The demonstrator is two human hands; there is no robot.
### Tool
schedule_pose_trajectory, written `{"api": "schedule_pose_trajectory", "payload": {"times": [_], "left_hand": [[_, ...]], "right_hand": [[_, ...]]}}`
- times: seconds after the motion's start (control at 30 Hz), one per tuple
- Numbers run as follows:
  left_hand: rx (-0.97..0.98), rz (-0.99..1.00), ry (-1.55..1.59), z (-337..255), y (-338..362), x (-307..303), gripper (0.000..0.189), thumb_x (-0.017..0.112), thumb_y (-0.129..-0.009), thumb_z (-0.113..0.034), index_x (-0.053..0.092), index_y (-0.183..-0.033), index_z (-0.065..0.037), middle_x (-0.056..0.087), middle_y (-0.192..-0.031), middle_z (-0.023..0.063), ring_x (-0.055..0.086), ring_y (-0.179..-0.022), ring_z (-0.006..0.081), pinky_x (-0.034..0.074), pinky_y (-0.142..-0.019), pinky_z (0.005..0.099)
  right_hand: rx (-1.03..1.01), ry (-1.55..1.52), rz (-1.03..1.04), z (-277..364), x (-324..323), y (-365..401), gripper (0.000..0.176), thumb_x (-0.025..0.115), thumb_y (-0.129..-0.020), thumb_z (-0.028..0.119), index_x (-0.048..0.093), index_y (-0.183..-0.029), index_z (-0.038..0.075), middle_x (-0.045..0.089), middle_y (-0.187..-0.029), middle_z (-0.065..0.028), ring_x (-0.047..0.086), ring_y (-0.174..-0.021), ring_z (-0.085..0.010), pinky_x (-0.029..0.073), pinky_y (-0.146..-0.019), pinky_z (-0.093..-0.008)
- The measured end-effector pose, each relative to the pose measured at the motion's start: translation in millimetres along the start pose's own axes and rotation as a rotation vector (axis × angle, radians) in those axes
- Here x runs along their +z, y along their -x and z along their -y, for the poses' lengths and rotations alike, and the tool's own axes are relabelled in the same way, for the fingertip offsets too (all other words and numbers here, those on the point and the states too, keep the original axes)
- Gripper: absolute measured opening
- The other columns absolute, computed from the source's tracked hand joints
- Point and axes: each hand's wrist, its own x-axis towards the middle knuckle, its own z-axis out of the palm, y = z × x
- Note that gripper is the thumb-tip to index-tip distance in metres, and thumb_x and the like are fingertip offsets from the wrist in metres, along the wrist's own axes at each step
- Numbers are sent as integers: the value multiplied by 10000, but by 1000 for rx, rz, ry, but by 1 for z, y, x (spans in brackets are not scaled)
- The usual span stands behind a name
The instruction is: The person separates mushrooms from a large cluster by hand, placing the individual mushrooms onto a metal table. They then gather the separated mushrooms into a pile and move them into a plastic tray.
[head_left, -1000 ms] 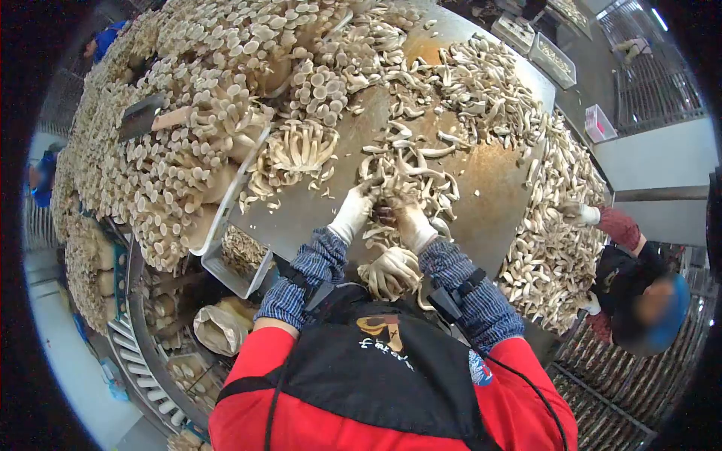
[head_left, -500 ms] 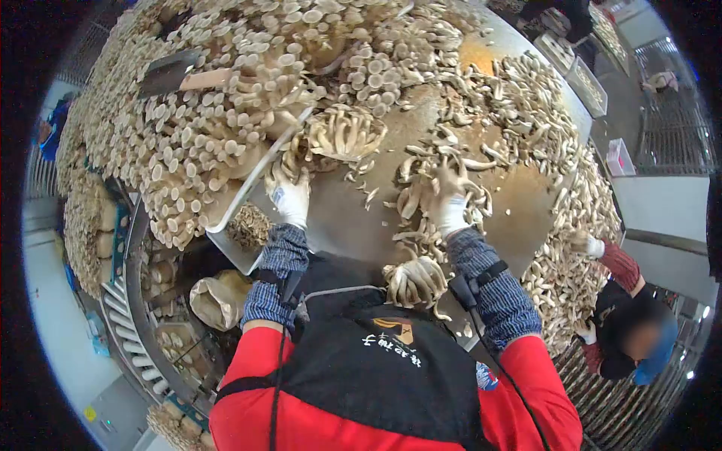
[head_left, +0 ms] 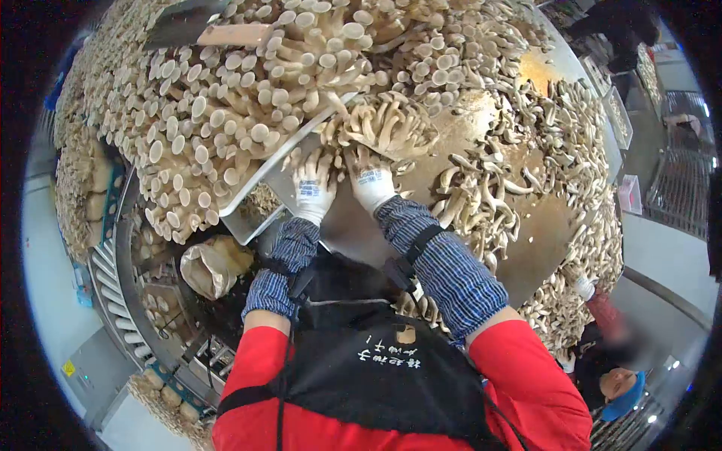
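A cluster of pale long-stemmed mushrooms lies on the metal table, caps fanned away from me. My right hand, in a white glove, is at the cluster's near edge with its fingers stretched out. Just left of it, my left hand, also gloved, has its fingers extended beside the white rim of a bin. Both hands are open, and the fingertips are partly lost among mushroom stems. Loose mushrooms lie on the table to the right of my right hand.
Tall mushroom clusters are heaped at left, with a dark plate on them. A large spread of loose mushrooms covers the table's right side. A gloved co-worker stands at right. An open sack sits lower left.
My right hand has moved left from the loose mushrooms to the cluster's near edge, beside my left hand. The camera view has shifted, and the left hand stays near the bin rim.
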Motion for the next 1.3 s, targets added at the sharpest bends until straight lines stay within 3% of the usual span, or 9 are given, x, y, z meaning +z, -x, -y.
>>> {"api": "schedule_pose_trajectory", "payload": {"times": [0.2,0.33,0.47,0.67,0.87,1.0,1.07,1.23,1.3], "left_hand": [[-119,-7,275,-70,16,1,740,683,-662,-112,424,-1355,-95,513,-1184,157,469,-1137,361,355,-1012,492],[-535,139,1428,-137,27,9,490,612,-847,34,441,-1306,42,591,-1154,74,582,-975,133,491,-839,251],[-745,324,1742,-174,24,-8,330,652,-859,-40,573,-1171,32,630,-1128,89,617,-948,150,520,-813,268],[-640,451,1543,-186,14,-15,298,588,-873,-28,569,-1171,-22,623,-1034,67,605,-779,121,541,-590,263],[-322,682,1655,-197,1,-22,405,471,-960,-165,445,-1345,-43,582,-1209,123,622,-1017,225,547,-826,329],[14,458,712,-227,-14,-21,760,586,-867,-512,352,-1407,-31,566,-1245,177,549,-1160,274,453,-950,364],[174,281,202,-216,-5,-5,772,616,-817,-543,416,-1340,-12,570,-1227,184,528,-1174,319,422,-976,415],[438,509,-1,-214,67,-39,478,657,-806,-352,568,-1162,-45,591,-1123,203,588,-1012,331,486,-833,438],[405,552,38,-206,79,-22,434,660,-811,-309,580,-1143,-40,601,-1098,206,590,-1014,328,485,-833,442]], "right_hand": [[20,-194,54,-35,17,29,375,539,-840,178,551,-1191,46,630,-1023,-167,633,-893,-322,498,-775,-434],[545,-710,41,-70,-39,100,489,640,-775,150,521,-1206,-48,605,-1081,-254,618,-935,-387,497,-825,-440],[676,-1162,-535,-108,-53,161,402,635,-824,121,537,-1174,-48,673,-973,-138,639,-867,-276,497,-779,-359],[955,-1743,-545,-128,-143,291,259,612,-864,132,591,-1096,19,637,-852,-30,574,-695,-93,486,-601,-243],[1239,-1314,-631,-117,-126,482,327,635,-848,201,594,-1113,13,644,-921,-36,573,-717,-106,467,-610,-243],[1484,-1118,-949,-98,-68,592,304,673,-855,203,588,-1090,29,576,-748,13,492,-590,-86,406,-513,-245],[1552,-1214,-1028,-97,-32,654,426,623,-806,141,545,-1199,-4,587,-1146,-123,561,-1016,-234,491,-802,-396],[1699,-1439,-912,-111,27,736,500,690,-811,246,539,-1188,-45,597,-1118,-157,576,-1026,-278,488,-849,-411],[1703,-957,-607,-120,40,742,462,650,-854,238,536,-1197,-51,595,-1141,-176,575,-1040,-262,468,-899,-377]]}}
